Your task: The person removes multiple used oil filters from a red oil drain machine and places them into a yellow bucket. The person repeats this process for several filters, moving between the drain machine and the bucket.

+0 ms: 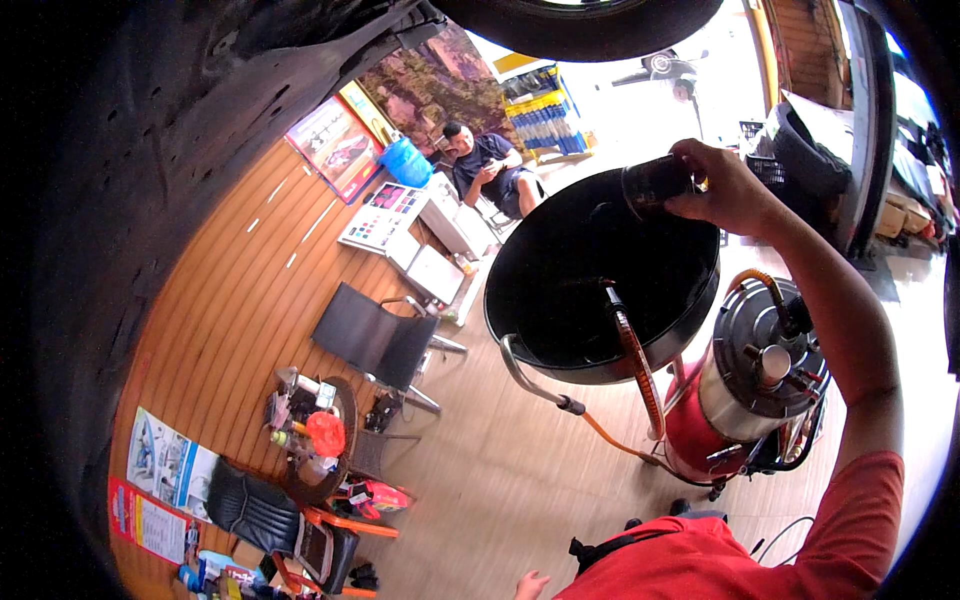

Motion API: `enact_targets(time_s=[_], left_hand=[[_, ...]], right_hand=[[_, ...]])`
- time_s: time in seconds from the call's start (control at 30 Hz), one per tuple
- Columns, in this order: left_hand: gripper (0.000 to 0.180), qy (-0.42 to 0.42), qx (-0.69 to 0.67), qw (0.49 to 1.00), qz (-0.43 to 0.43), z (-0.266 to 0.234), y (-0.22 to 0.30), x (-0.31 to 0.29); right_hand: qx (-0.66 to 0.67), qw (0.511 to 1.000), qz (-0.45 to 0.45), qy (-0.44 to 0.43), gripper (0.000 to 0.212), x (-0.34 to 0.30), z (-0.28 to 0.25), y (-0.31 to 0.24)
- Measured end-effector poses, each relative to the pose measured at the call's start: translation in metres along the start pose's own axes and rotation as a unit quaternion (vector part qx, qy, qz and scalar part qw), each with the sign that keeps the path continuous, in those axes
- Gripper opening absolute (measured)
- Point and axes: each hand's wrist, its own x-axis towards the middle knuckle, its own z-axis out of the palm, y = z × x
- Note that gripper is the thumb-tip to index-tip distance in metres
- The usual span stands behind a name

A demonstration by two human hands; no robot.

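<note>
My right hand (725, 187) is closed around a dark cylinder that looks like an oil filter (655, 188), at the right far rim of a wide black drain pan (665, 355). The cylinder is tilted over the pan, and its open end cannot be made out. A ribbed amber hose (637, 365) with a dark nozzle hooks over the pan's near rim. Only the fingers of my left hand (533, 584) show, low at the bottom edge beside my red shirt; they look loosely apart and hold nothing visible.
The pan stands on a red-and-silver tank (745, 395) with gauges and hoses. Above hang a tyre (590, 30) and a dark vehicle underside (180, 130). To the left are chairs (370, 335), a cluttered round table (335, 470) and a seated person (487, 165).
</note>
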Motion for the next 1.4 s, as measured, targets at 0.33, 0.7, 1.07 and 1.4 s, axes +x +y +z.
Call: enact_targets(time_s=[0.33,0.7,1.07,1.4], left_hand=[[0.069,-0.017,-0.037,0.999,-0.013,-0.004,-0.005,-0.002],[0.069,-0.021,-0.092,0.995,-0.024,0.006,0.003,0.0],[0.067,-0.002,0.0,1.0,-0.005,0.014,-0.007,0.008],[0.068,-0.03,-0.01,0.999,-0.006,0.007,0.008,0.02]], right_hand=[[-0.013,1.0,0.002,0.008,0.049,-0.006,0.009,-0.005],[-0.025,0.999,0.028,0.035,0.053,-0.01,0.013,-0.012],[-0.022,0.997,0.022,0.073,0.055,-0.013,0.013,-0.009],[0.038,0.995,0.036,0.081,0.056,-0.015,0.014,0.0]])
